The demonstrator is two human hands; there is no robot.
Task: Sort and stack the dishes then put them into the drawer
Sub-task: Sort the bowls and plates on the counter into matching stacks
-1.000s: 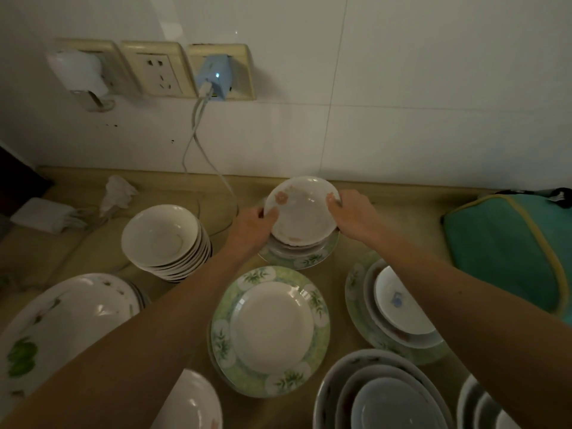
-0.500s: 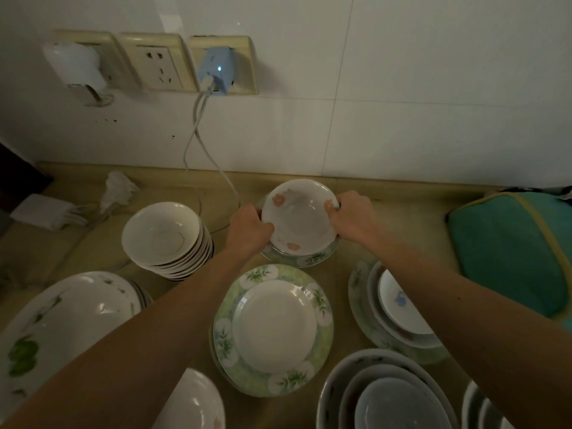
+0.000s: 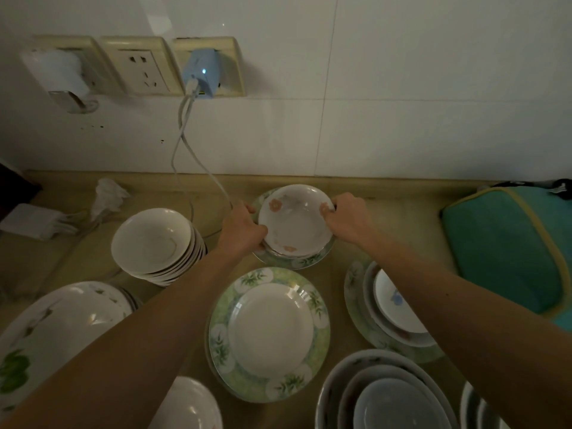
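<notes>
Lowered since before, bowl [image 3: 294,219] now sits on plate [image 3: 292,260] beneath the grip, left hand [image 3: 243,230] and right hand [image 3: 346,216] pinching its rim; stack likely seated.

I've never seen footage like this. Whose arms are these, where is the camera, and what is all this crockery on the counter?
There is no machine here: a person wears a wide-angle camera on the head, looking forward and down, so you see their own two arms. The left hand and the right hand each grip one side of a small white dish with orange flowers. It sits over a green-rimmed plate near the tiled wall. On the beige counter also lie a stack of white bowls, a large green-bordered plate in the middle, a mixed pile of plates to its right, nested grey bowls in front, and a big oval platter on the left. A teal bag rests at far right. A blue charger is plugged in above.
</notes>
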